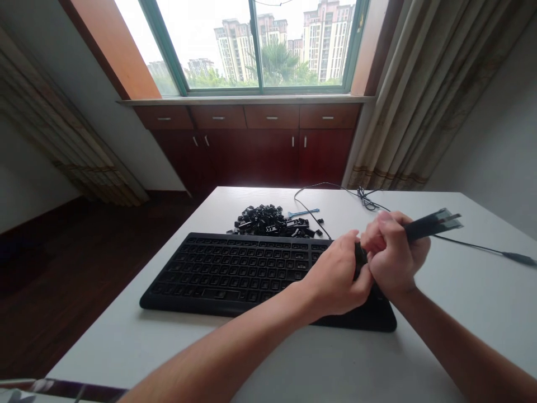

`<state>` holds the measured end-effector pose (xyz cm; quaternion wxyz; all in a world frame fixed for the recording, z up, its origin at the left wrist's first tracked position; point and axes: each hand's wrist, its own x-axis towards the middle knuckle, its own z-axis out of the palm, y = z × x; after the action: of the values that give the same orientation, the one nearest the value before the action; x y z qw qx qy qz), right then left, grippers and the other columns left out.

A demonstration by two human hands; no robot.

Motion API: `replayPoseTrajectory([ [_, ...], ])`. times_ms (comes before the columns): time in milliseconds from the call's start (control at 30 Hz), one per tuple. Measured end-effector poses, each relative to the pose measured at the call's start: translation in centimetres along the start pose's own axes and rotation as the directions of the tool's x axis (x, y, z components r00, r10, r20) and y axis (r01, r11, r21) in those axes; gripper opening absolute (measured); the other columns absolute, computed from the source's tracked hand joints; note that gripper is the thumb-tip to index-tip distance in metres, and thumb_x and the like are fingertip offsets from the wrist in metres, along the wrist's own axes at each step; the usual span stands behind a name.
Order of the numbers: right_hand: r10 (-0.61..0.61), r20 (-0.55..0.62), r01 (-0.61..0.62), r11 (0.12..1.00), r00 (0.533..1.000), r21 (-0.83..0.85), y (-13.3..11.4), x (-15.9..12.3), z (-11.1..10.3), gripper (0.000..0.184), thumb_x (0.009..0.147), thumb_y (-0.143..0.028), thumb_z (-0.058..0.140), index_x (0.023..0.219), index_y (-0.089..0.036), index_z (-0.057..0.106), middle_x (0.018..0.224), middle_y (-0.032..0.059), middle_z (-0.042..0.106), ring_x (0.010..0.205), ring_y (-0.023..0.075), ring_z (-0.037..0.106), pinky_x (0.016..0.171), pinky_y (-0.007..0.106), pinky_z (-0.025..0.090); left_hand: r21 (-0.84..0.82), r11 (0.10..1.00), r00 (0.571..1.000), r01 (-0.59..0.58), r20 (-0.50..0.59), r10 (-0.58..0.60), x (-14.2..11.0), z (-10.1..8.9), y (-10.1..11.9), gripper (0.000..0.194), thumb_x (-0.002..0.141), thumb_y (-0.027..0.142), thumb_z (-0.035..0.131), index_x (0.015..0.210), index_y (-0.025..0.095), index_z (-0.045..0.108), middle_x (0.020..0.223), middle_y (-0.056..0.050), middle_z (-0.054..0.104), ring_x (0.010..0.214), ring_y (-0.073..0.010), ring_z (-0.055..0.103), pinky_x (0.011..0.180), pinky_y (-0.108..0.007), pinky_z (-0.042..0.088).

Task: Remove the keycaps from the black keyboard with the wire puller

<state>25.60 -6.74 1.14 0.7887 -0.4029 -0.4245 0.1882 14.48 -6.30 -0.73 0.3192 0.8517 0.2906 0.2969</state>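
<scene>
A keyboard with its keycaps off [251, 266] lies on the white table, its bare key sockets showing. Over its right end, my right hand [392, 252] is closed around a long black tool [428, 225] with a clear, greyish wrapping and a thin metallic-looking strip at its far end; its exact kind cannot be made out. My left hand [339, 274] is closed beside the right, its fingers on a dark part in line with that tool. The fingers of both hands hide much of this part. Behind the keyboard sits a heap of loose black keycaps [262, 219].
A slim blue tool [302, 212] rests beside the keycap heap. The thin black cable [325, 183] loops over the table [457, 313] to a tied bundle; a cable end [518, 258] lies at right. Beyond stand red-brown cabinets [251, 157] under a window.
</scene>
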Motion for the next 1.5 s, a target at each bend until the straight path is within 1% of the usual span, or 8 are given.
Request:
replayPoseTrajectory([
  [133, 0.11, -0.009, -0.107, 0.98, 0.994, 0.167, 0.2, 1.7, -0.5, 0.046, 0.084, -0.023, 0.066, 0.052, -0.023, 0.033, 0.045, -0.0084, 0.025, 0.036, 0.0078, 0.025, 0.036, 0.025, 0.023, 0.07, 0.998, 1.0, -0.003, -0.026, 0.005, -0.3, -0.2, -0.6, 0.061, 0.091, 0.031, 0.061, 0.144, 0.008, 0.042, 0.143, -0.02, 0.057, 0.132, -0.0324, 0.056, 0.113, -0.048, 0.048],
  [300, 0.277, -0.071, -0.255, 0.939, 0.958, 0.23, 0.7, 3.1, -0.8, 0.047, 0.08, -0.022, 0.068, 0.051, -0.023, 0.031, 0.043, -0.0086, 0.025, 0.036, 0.0064, 0.02, 0.035, 0.025, 0.015, 0.275, 0.958, 0.996, -0.088, 0.006, 0.09, -0.4, -1.4, -1.4, 0.037, 0.096, 0.038, 0.064, 0.127, 0.017, 0.062, 0.121, -0.011, 0.071, 0.113, -0.0292, 0.065, 0.103, -0.046, 0.053],
  [467, 0.313, -0.089, -0.287, 0.932, 0.946, 0.222, 0.9, 3.1, -0.6, 0.045, 0.078, -0.023, 0.07, 0.051, -0.022, 0.033, 0.043, -0.0096, 0.028, 0.035, 0.005, 0.023, 0.034, 0.023, 0.017, 0.352, 0.925, 0.989, -0.146, 0.073, 0.129, -0.5, -3.0, -1.5, 0.031, 0.092, 0.042, 0.072, 0.113, 0.019, 0.069, 0.103, -0.005, 0.074, 0.096, -0.0244, 0.069, 0.089, -0.037, 0.057],
  [667, 0.331, -0.04, -0.318, 0.929, 0.943, 0.188, 0.9, 2.7, -0.5, 0.047, 0.08, -0.026, 0.071, 0.052, -0.022, 0.034, 0.043, -0.0095, 0.03, 0.035, 0.0047, 0.025, 0.033, 0.022, 0.02, 0.356, 0.9, 0.965, -0.25, 0.166, 0.203, -0.5, -3.7, -1.4, 0.018, 0.098, 0.031, 0.065, 0.11, 0.019, 0.07, 0.1, -0.005, 0.076, 0.089, -0.0205, 0.072, 0.084, -0.032, 0.057],
  [867, 0.306, -0.026, -0.298, 0.939, 0.952, 0.173, 1.0, 2.6, -0.5, 0.047, 0.081, -0.026, 0.071, 0.054, -0.022, 0.033, 0.044, -0.0096, 0.03, 0.037, 0.005, 0.025, 0.034, 0.021, 0.021, 0.289, 0.942, 0.984, -0.173, 0.017, 0.175, 0.2, -5.9, -2.1, 0.012, 0.094, 0.02, 0.07, 0.106, 0.021, 0.071, 0.101, -0.001, 0.077, 0.092, -0.0176, 0.073, 0.085, -0.03, 0.057],
  [1067, 0.287, 0.005, -0.285, 0.949, 0.958, 0.138, 1.1, 2.3, -0.6, 0.047, 0.082, -0.027, 0.072, 0.055, -0.022, 0.034, 0.045, -0.0095, 0.03, 0.038, 0.0056, 0.026, 0.034, 0.021, 0.022, 0.419, 0.908, 0.988, -0.007, -0.137, 0.07, 0.3, -8.4, -4.5, 0.015, 0.094, 0.018, 0.069, 0.11, 0.02, 0.07, 0.111, -0.004, 0.074, 0.094, -0.0201, 0.073, 0.085, -0.034, 0.058],
  [1367, 0.308, 0.047, -0.312, 0.94, 0.95, 0.137, 1.2, 2.2, -0.7, 0.046, 0.08, -0.026, 0.075, 0.055, -0.022, 0.036, 0.045, -0.01, 0.031, 0.038, 0.0056, 0.026, 0.035, 0.022, 0.023, 0.513, 0.854, 0.988, 0.082, -0.157, -0.001, 0.2, -8.3, -6.4, 0.016, 0.096, 0.02, 0.065, 0.112, 0.018, 0.068, 0.113, -0.006, 0.072, 0.096, -0.023, 0.072, 0.087, -0.039, 0.058],
  [1500, 0.411, 0.159, -0.431, 0.894, 0.898, 0.122, 0.9, 3.0, -0.4, 0.048, 0.08, -0.027, 0.075, 0.054, -0.022, 0.035, 0.043, -0.01, 0.031, 0.037, 0.0051, 0.023, 0.034, 0.021, 0.02, 0.487, 0.873, 0.989, 0.016, -0.135, 0.058, 0.1, -7.6, -5.4, 0.016, 0.1, 0.026, 0.059, 0.111, 0.018, 0.068, 0.112, -0.007, 0.071, 0.101, -0.0233, 0.07, 0.09, -0.039, 0.057],
])
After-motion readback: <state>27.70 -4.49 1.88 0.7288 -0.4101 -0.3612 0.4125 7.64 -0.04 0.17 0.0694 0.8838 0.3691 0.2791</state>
